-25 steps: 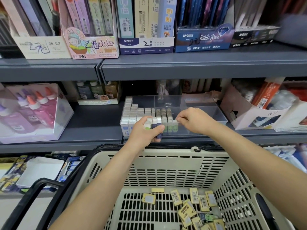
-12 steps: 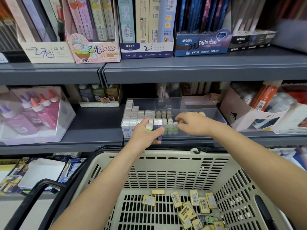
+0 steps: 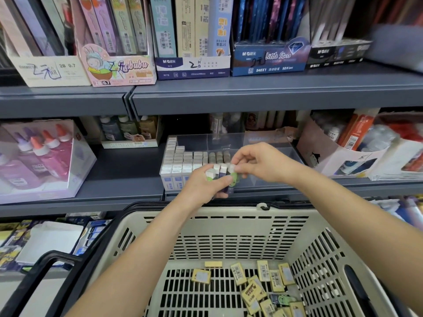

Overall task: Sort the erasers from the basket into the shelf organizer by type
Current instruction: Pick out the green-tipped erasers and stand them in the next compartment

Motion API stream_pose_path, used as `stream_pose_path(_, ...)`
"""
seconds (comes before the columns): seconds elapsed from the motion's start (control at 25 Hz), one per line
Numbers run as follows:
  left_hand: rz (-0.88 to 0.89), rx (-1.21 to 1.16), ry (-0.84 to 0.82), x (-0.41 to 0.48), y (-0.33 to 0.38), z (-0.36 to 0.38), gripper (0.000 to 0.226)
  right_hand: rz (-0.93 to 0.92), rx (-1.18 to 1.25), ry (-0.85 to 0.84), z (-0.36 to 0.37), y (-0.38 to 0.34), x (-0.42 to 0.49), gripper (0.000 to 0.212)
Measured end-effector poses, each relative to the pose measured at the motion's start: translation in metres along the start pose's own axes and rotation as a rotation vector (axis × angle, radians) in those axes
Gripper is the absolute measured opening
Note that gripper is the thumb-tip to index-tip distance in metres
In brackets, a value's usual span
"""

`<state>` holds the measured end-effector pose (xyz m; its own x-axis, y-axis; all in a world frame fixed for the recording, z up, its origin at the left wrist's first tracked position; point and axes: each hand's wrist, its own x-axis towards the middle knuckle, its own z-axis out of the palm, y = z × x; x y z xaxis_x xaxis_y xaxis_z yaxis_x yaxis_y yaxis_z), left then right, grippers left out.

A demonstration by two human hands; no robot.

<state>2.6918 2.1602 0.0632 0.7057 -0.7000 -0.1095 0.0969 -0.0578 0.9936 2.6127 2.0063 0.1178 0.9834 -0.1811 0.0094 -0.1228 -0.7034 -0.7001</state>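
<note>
Nearest, the beige basket (image 3: 229, 234) held loose yellow erasers (image 3: 238, 274) scattered on its slotted floor, toward the right. Beyond its far rim, the left hand (image 3: 201, 188) curled round a small bunch of upright sleeved erasers (image 3: 220, 171), thumb pressed across their front. The right hand (image 3: 265, 162) met that bunch from the right, its fingertips pinching a green-sleeved eraser (image 3: 234, 177) at the bunch's right edge; the remaining fingers were bent. Just behind both hands, the clear organizer (image 3: 274, 152) stood on the grey shelf (image 3: 119, 170), its left compartments packed with rows of white erasers (image 3: 180, 160).
</note>
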Motion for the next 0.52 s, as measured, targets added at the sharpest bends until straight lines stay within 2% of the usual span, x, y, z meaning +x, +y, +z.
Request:
stream_pose_path(0.12,0.009,0.017,0.131,0.001,-0.003,-0.011,0.014,0.045,-0.066,0.15,-0.016,0.007,0.009,0.008)
stream_pose_path(0.24,-0.031,0.098,0.201,0.001,-0.008,-0.027,0.048,0.074,-0.306,0.279,-0.018,0.016,0.019,0.007)
stream_pose_path(0.32,-0.039,0.125,0.215,0.0,-0.012,-0.032,0.06,0.11,-0.373,0.238,-0.009,0.022,0.026,0.007)
stream_pose_path(0.52,-0.046,0.091,0.218,-0.001,-0.018,-0.035,0.063,0.173,-0.375,0.095,0.01,0.032,0.033,0.012)
